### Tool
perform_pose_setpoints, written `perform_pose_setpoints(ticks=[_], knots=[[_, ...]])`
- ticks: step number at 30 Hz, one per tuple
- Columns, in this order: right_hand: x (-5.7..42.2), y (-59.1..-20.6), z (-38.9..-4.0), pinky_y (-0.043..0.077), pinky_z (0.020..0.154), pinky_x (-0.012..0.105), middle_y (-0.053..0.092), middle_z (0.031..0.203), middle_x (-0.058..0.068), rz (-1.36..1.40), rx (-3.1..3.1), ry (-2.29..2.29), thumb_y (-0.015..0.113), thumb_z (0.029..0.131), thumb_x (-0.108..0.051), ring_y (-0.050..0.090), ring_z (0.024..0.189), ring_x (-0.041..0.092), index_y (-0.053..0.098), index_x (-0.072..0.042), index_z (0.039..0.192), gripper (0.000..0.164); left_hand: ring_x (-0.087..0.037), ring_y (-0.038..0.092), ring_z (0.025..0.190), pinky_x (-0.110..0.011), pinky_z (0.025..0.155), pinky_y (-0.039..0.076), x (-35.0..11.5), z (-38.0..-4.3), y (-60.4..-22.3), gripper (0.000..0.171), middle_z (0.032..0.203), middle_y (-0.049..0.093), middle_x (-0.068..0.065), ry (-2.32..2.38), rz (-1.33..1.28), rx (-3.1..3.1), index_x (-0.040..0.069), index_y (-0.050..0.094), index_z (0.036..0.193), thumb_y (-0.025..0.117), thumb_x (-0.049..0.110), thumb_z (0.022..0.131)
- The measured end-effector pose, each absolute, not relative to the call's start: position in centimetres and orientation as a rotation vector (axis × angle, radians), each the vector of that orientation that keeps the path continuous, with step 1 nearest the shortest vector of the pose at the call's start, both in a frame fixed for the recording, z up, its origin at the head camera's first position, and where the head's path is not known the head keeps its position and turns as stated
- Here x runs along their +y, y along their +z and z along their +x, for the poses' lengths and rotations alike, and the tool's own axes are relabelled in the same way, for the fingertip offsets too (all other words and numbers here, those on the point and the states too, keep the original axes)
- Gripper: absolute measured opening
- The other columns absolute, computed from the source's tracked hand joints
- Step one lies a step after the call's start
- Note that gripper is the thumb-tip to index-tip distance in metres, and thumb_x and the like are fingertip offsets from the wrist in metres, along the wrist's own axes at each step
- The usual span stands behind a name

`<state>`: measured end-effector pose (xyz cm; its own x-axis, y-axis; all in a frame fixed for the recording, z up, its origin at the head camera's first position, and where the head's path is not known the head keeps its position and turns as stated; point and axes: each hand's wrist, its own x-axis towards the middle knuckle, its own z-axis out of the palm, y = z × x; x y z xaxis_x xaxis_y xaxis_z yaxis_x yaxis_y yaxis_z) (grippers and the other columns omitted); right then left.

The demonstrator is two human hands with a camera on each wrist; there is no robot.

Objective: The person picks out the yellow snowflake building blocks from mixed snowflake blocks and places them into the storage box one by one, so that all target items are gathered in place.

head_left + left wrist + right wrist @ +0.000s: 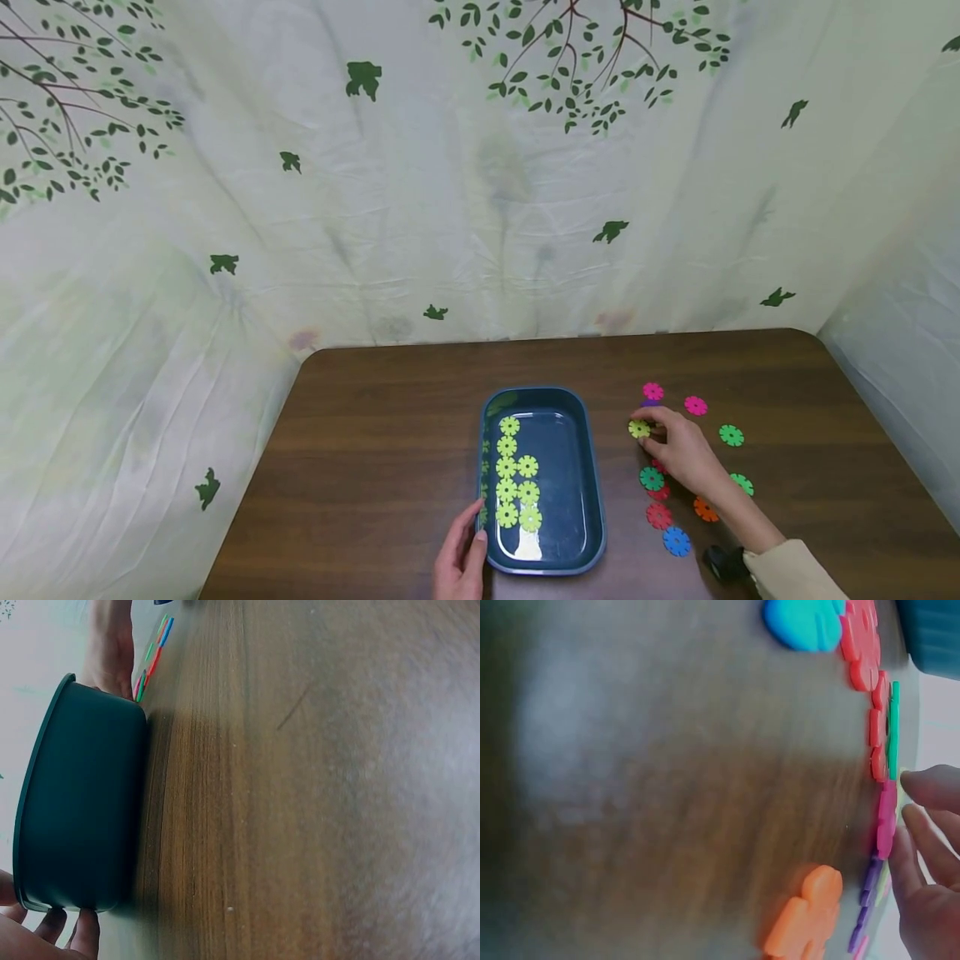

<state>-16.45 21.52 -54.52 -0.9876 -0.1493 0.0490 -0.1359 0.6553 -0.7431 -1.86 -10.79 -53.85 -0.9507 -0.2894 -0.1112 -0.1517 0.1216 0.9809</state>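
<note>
In the head view, a dark blue rectangular tray (562,467) holds several yellow-green flower-shaped pieces (507,467) in two columns along its left side. My left hand (461,550) rests its fingertips against the tray's near left wall. The left wrist view shows those fingertips (87,926) on the outside of the tray (82,795). To the tray's right, my right hand (682,446) pinches a yellow flower-shaped piece (638,428) between thumb and fingers, low over other pieces. In the right wrist view, the hand (930,877) mostly hides that piece.
Around the right hand lie flower pieces: pink (696,406), green (731,435), teal (652,478), red (659,516), orange (706,509) and blue (677,542). Some overlap. A black wrist device (724,564) sits by the right sleeve. A leaf-patterned curtain (450,208) borders the wooden table (375,467).
</note>
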Motion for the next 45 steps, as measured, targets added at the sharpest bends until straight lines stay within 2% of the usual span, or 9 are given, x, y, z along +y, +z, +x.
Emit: perform_pose_setpoints(ticks=[7,15,21,25,31,38,45], knots=[[21.4,-54.1,-16.9,0.056,0.080,0.046,0.062,0.117,0.015,-0.292,2.845,-1.212,0.072,0.084,0.004,0.064,0.096,0.032,0.066,-0.004,0.119,0.036,-0.030,0.054,0.122,-0.016,0.091,0.043,-10.8,-1.9,-54.0,0.039,0.132,0.059,-0.019,-1.975,0.443,-2.247,0.006,0.061,0.130,0.053,-0.005,0.093],[21.5,-54.0,-17.1,0.054,0.076,0.040,0.061,0.108,0.009,-0.381,2.852,-1.157,0.075,0.082,0.003,0.059,0.089,0.023,0.066,-0.003,0.116,0.035,-0.031,0.053,0.124,-0.015,0.092,0.041,-10.8,-1.9,-54.0,0.039,0.132,0.059,-0.019,-1.964,0.439,-2.251,0.007,0.061,0.129,0.053,-0.005,0.093],[21.5,-54.0,-17.0,0.055,0.075,0.039,0.060,0.107,0.008,-0.359,2.863,-1.191,0.075,0.081,0.004,0.061,0.088,0.022,0.066,-0.004,0.115,0.036,-0.030,0.052,0.125,-0.015,0.093,0.041,-10.8,-1.9,-54.1,0.040,0.133,0.059,-0.018,-1.967,0.425,-2.239,0.007,0.061,0.129,0.053,-0.006,0.092],[21.4,-53.9,-16.9,0.056,0.072,0.033,0.060,0.103,0.007,-0.343,2.874,-1.204,0.076,0.080,0.005,0.062,0.083,0.019,0.067,-0.003,0.112,0.034,-0.029,0.051,0.125,-0.015,0.093,0.041,-10.8,-1.9,-54.2,0.040,0.133,0.059,-0.018,-1.958,0.432,-2.242,0.007,0.062,0.129,0.052,-0.007,0.092],[21.1,-53.7,-16.6,0.054,0.068,0.027,0.061,0.095,0.003,-0.294,2.886,-1.217,0.075,0.082,0.003,0.061,0.080,0.016,0.070,-0.005,0.108,0.028,-0.030,0.051,0.125,-0.014,0.092,0.039,-10.8,-2.0,-54.1,0.040,0.133,0.058,-0.019,-1.948,0.449,-2.257,0.008,0.062,0.128,0.052,-0.006,0.092],[20.7,-53.4,-16.6,0.051,0.061,0.026,0.062,0.083,-0.001,-0.217,2.885,-1.228,0.070,0.085,0.001,0.056,0.075,0.018,0.071,-0.008,0.104,0.022,-0.030,0.051,0.125,-0.015,0.093,0.040,-10.8,-1.9,-54.3,0.041,0.133,0.058,-0.019,-1.963,0.422,-2.234,0.006,0.061,0.129,0.052,-0.008,0.092],[20.3,-53.4,-16.3,0.053,0.065,0.025,0.067,0.088,-0.001,-0.179,2.884,-1.282,0.073,0.087,-0.005,0.061,0.078,0.016,0.072,-0.011,0.106,0.021,-0.033,0.051,0.127,-0.031,0.099,0.044,-10.6,-1.9,-53.8,0.039,0.135,0.057,-0.019,-1.944,0.480,-2.288,0.009,0.061,0.130,0.053,-0.004,0.094]])
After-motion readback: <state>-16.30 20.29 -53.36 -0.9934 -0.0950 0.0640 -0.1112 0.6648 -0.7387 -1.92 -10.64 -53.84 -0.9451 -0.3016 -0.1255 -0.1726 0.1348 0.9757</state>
